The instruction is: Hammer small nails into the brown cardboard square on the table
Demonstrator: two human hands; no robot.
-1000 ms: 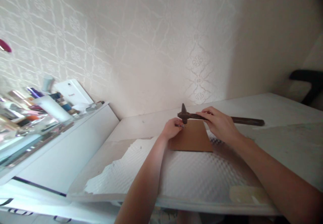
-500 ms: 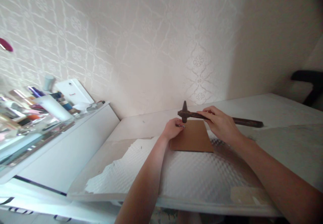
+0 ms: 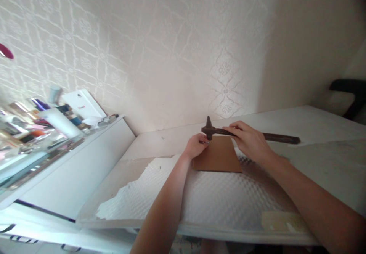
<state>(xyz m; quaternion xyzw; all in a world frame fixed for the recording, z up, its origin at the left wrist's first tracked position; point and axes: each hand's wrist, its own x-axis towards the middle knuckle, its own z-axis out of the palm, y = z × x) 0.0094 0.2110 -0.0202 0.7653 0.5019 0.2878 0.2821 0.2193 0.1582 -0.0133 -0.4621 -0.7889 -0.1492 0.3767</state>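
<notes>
A brown board [image 3: 219, 156] lies flat on the white table [image 3: 300, 120], near the wall. My right hand [image 3: 249, 140] grips the dark handle of a hammer [image 3: 274, 136] close to its head, and the head hovers just above the board's far left corner. My left hand [image 3: 196, 145] rests at that same corner with its fingers pinched on something small that looks like a nail, directly under the hammer head.
A torn sheet of white textured covering [image 3: 200, 196] spreads over the table's front. To the left a lower white cabinet [image 3: 85, 151] carries several bottles and tubes [image 3: 54, 118]. A dark chair part [image 3: 349, 88] shows at the far right.
The hammer head dipped slightly toward the board half a second ago and has risen a little again. Both hands stay in the same place.
</notes>
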